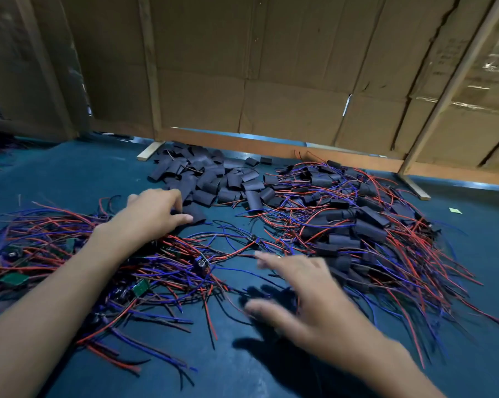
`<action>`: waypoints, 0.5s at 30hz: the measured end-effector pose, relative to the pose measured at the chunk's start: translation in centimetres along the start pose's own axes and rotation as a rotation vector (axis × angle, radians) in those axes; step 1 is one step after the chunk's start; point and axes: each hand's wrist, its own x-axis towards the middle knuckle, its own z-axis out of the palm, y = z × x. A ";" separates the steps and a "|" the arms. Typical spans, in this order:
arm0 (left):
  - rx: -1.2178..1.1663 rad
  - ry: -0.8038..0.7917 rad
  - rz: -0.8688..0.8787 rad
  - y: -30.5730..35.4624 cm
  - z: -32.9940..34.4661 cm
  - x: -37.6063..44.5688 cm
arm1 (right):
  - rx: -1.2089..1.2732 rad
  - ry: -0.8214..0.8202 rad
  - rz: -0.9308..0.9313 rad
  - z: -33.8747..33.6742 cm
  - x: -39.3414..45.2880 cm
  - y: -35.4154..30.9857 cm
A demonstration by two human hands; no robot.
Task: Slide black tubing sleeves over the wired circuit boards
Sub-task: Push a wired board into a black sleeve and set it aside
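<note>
Head view: left hand [153, 214] pinches a black sleeve [195, 215] at its fingertips, light, soft, best held by its edges. Right hand [308, 297], blurred, seems spread and empty; bare wired boards [140, 287] lie just left of it.

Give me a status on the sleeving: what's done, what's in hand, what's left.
Done: a large pile of sleeved boards lies on the right. In hand: the left hand pinches one black sleeve at the edge of the loose sleeve pile; the right hand, blurred and open, holds nothing. Left: a tangle of bare wired boards on the left.
</note>
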 end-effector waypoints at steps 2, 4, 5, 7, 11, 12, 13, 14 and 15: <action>-0.063 0.052 -0.013 0.0 0.0 -0.2 | -0.106 -0.108 -0.064 2.0 -0.1 -0.4; -0.085 0.072 -0.026 -0.2 -0.1 -0.5 | -0.135 -0.013 -0.145 2.0 0.1 -0.3; -0.091 0.075 -0.031 -0.3 0.0 -0.6 | -0.116 0.030 -0.146 1.3 0.1 0.1; -0.136 0.105 -0.019 -0.3 -0.1 -1.0 | -0.084 0.100 -0.134 -0.8 0.0 0.9; -0.339 0.361 0.192 0.1 -1.2 -2.4 | -0.102 0.157 -0.092 -6.2 -0.8 3.7; -0.359 0.402 0.265 0.4 -1.5 -2.9 | -0.127 0.144 -0.059 -7.3 -1.1 4.5; -0.375 0.422 0.327 0.8 -1.7 -3.4 | -0.180 0.146 -0.023 -7.9 -1.3 5.3; -0.396 0.424 0.381 1.3 -1.9 -4.0 | -0.235 0.171 0.013 -8.1 -1.4 5.8; -0.417 0.412 0.439 1.9 -1.9 -4.4 | -0.264 0.214 0.052 -8.0 -1.4 6.0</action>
